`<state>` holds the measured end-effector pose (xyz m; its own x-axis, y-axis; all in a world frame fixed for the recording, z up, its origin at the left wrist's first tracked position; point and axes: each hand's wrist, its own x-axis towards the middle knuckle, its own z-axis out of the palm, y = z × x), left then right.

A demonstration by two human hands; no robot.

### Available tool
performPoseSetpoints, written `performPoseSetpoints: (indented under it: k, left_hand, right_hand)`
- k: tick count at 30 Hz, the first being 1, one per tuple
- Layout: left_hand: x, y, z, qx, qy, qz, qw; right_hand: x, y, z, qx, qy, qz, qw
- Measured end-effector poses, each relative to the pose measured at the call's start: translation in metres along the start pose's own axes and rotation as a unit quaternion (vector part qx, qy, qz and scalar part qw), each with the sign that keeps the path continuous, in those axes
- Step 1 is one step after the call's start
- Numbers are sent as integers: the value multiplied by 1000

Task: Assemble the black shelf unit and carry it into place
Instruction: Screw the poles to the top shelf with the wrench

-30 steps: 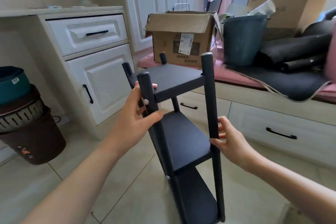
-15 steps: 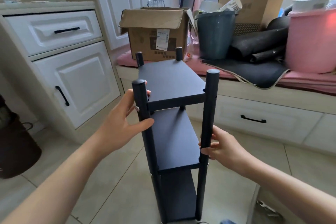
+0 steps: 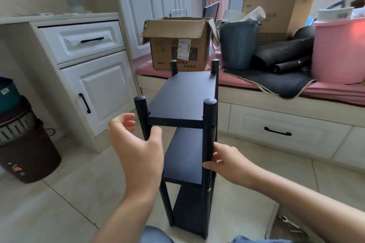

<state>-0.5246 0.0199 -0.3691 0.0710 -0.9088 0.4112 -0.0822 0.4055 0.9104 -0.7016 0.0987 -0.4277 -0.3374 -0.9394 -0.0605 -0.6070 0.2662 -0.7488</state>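
Observation:
The black shelf unit (image 3: 183, 96), three boards on four round posts, stands upright on the tiled floor right in front of me. My left hand (image 3: 138, 148) hovers at the near left post with fingers and thumb spread, the post passing between them without being gripped. My right hand (image 3: 229, 163) holds the near right post at the height of the middle board, thumb in front and fingers behind.
A white cabinet (image 3: 94, 77) stands to the left. Behind the shelf runs a window bench with drawers (image 3: 276, 132), piled with a cardboard box (image 3: 177, 45), a dark bucket (image 3: 237, 43), rolled black mats and a pink tub (image 3: 337, 51). Stacked baskets (image 3: 21, 144) stand at far left.
The shelf unit has swung round to face me squarely and stands more upright. My left hand has let go of the left post and opened. My right hand keeps its hold.

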Motion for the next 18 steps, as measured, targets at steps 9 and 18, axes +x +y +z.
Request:
performPoseSetpoints:
  k: [9, 18]
  left_hand:
    - [-17, 24, 61, -214, -114, -445, 862]
    - [-17, 2, 76, -216, -111, -323, 915]
  right_hand:
    - [-4, -27, -2, 25, -2, 15, 1000]
    - [-10, -16, 5, 3, 49, -3, 999]
